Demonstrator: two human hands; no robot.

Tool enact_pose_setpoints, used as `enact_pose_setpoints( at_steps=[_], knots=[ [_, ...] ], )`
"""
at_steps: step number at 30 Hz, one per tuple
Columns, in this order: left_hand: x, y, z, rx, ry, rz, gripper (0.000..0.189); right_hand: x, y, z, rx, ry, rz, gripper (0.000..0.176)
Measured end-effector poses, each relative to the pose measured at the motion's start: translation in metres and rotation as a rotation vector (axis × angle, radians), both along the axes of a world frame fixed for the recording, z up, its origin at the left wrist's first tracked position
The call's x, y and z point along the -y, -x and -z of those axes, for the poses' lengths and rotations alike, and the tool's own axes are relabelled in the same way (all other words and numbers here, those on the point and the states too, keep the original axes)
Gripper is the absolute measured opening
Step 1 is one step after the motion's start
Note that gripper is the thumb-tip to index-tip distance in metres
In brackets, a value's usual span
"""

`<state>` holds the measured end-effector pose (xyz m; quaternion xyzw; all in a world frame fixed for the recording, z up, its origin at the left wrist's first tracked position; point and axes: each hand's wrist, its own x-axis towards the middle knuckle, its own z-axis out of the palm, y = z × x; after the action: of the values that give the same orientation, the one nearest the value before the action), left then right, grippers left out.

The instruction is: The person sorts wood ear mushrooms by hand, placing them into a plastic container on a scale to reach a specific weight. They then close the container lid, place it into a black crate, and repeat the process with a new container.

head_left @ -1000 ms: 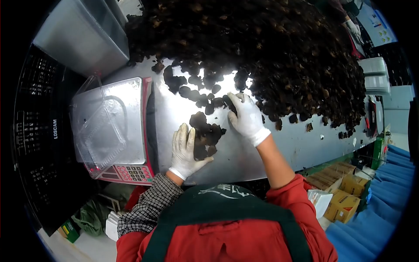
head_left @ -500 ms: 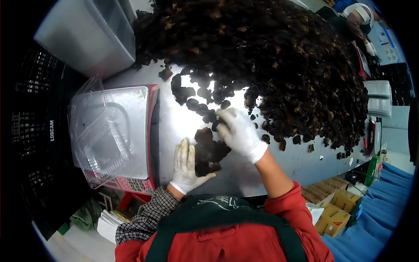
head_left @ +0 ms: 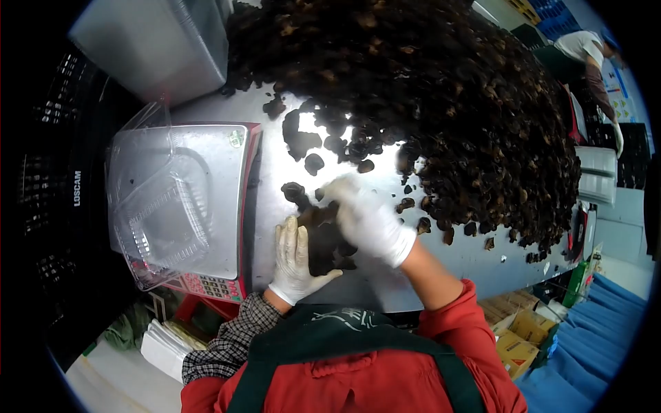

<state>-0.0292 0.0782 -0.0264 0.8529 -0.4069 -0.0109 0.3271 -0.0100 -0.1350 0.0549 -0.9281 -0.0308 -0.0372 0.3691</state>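
My left hand [head_left: 295, 265], in a white glove, rests on the metal table with its fingers stretched out and thumb apart. Against its inner side lies a small heap of dark wood ear mushrooms [head_left: 325, 249]. Just right of that heap is my gloved right hand [head_left: 372, 221], bent over the table by some loose mushrooms. Motion smears its fingers, so I cannot make out whether they hold a piece. A few single mushrooms [head_left: 294, 193] lie ahead of both hands. Beyond them spreads the large pile of wood ear mushrooms [head_left: 427, 89].
On the left stands a scale [head_left: 231, 206] bearing an open transparent plastic box [head_left: 169, 220]. Behind it is a stack of plastic containers [head_left: 155, 55]. Black crates [head_left: 62, 186] line the far left. A co-worker [head_left: 582, 51] bends at the far right end, near white trays [head_left: 595, 165].
My right hand has swept slightly left and nearer, and mushrooms from the strip ahead have moved toward the small heap. My left hand keeps its place. The co-worker's arm has shifted.
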Motion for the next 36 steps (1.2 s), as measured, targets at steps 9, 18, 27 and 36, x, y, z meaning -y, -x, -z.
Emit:
enact_pose_setpoints(
  at_steps=[9, 18, 27, 36],
  knots=[
    [0.001, -0.002, 0.001, -0.017, 0.028, 0.008, 0.126, 0.017, -0.004, 0.029, -0.052, 0.179, 0.117, 0.034],
    [0.002, -0.001, -0.002, -0.014, 0.006, 0.000, 0.125, 0.012, -0.012, 0.006, 0.092, 0.033, 0.057, 0.015],
    [0.003, -0.001, 0.001, 0.037, 0.012, 0.009, 0.126, -0.019, -0.053, 0.045, -0.121, 0.623, -0.171, 0.009],
    [0.003, 0.000, -0.001, 0.018, 0.019, 0.015, 0.122, 0.047, 0.040, -0.033, -0.047, 0.071, 0.298, 0.006]
  ],
)
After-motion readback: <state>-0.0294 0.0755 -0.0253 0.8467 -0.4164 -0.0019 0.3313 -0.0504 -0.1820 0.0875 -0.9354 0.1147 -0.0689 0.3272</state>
